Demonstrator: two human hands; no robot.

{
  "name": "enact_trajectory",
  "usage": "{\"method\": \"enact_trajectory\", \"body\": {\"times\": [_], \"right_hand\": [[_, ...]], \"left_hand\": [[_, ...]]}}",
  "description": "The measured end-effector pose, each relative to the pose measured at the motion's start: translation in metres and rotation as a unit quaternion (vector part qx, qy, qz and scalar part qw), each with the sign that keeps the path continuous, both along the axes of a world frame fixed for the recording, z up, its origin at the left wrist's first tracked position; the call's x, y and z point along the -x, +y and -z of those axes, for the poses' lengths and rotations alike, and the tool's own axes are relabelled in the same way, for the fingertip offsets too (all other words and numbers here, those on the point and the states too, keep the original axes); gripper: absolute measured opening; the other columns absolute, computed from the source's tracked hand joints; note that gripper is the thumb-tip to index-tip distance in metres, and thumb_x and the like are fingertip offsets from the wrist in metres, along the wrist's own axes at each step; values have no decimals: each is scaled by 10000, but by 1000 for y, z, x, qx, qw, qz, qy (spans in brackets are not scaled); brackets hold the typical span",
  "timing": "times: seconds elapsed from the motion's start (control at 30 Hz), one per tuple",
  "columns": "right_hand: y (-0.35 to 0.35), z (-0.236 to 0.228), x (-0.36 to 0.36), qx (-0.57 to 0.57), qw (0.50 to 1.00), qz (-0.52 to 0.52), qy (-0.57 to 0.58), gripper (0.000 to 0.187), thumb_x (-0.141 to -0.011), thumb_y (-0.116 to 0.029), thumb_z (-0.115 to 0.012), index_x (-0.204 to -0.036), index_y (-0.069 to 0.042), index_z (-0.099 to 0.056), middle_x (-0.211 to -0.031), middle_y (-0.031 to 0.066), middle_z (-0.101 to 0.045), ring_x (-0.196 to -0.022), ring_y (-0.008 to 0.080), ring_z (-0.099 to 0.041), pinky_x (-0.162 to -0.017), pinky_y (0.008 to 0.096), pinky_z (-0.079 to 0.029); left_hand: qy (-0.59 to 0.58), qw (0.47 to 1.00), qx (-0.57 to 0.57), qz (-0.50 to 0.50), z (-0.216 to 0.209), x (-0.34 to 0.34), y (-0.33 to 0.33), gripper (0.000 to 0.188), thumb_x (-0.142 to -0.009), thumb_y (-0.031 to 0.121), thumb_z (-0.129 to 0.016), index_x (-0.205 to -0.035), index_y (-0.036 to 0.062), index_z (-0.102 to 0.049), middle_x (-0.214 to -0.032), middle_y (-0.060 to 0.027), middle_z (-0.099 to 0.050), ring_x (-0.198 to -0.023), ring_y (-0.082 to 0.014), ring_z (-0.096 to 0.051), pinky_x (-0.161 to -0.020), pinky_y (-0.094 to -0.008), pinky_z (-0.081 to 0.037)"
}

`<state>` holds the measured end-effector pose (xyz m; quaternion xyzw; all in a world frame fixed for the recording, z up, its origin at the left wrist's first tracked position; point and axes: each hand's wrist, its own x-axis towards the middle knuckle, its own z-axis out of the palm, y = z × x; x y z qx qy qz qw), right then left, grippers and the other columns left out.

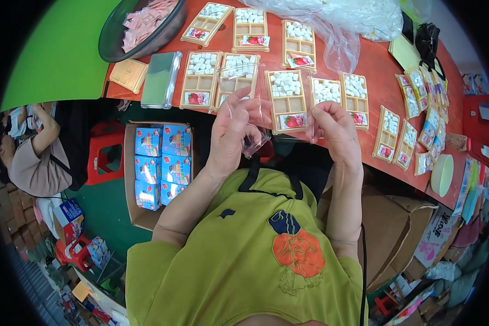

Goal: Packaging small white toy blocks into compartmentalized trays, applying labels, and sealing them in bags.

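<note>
My left hand (231, 130) is closed on a clear plastic cover (258, 76), whose thin walls rise past the fingers. Between my hands is a beige compartment tray (287, 103) with white cubes in its far section and a strawberry-printed sachet (292, 121) in its near one. At the tray's right edge, my right hand (334, 127) pinches with thumb and fingers. Similar filled trays (355, 92) lie beside my right hand, and another tray (239, 66) is partly behind the clear cover. Some of my left fingers show through the plastic.
On the red table (168, 43) are a dark basin (106, 41) of pink sachets, stacked clear covers (162, 79), beige pieces (129, 75) and a plastic bag (339, 43). A carton (130, 163) of blue boxes stands below left. A pale green bowl (443, 175) sits far right.
</note>
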<state>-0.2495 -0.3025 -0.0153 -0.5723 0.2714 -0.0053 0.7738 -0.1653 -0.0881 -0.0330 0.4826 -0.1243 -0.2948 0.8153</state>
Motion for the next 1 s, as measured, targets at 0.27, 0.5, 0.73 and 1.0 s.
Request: {"method": "enact_trajectory", "body": {"times": [0.27, 0.5, 0.73, 1.0], "right_hand": [[10, 7, -11, 61, 997, 26, 28, 121, -934, -132, -607, -950, -19, -567, -763, 42, -641, -592, 90, -599, -510, 205, -475], [30, 10, -10, 477, 879, 18, 19, 147, -922, -92, -597, -1029, 8, -596, -703, 113, -619, -549, 179, -600, -532, 305, -495], [40, 14, -26, 736, 674, -24, -57, 284, -859, -98, -643, -1128, -10, -619, -1143, 167, -626, -942, 320, -610, -789, 435, -506], [48, 26, -40, 761, 644, -73, 26, 441, -780, -128, -653, -1190, 15, -579, -1269, 111, -531, -1110, 301, -514, -899, 424, -419]], "left_hand": [[-20, 998, 55, 22, -1, 4, -5, 511, -1029, 314, -469, -1440, 44, -330, -1237, -175, -588, -939, -142, -610, -638, -224, -505], [39, 995, -55, 79, 6, -3, -22, 514, -1034, 329, -449, -1437, 37, -321, -1327, -210, -544, -946, -173, -604, -595, -250, -517], [89, 991, -33, 89, 5, -4, -26, 542, -1021, 336, -482, -1429, 17, -322, -1316, -186, -542, -928, -145, -581, -597, -257, -529], [37, 998, -31, 30, 6, 1, -23, 514, -1023, 333, -482, -1404, 19, -339, -1223, -155, -560, -930, -163, -597, -596, -262, -526]]}}
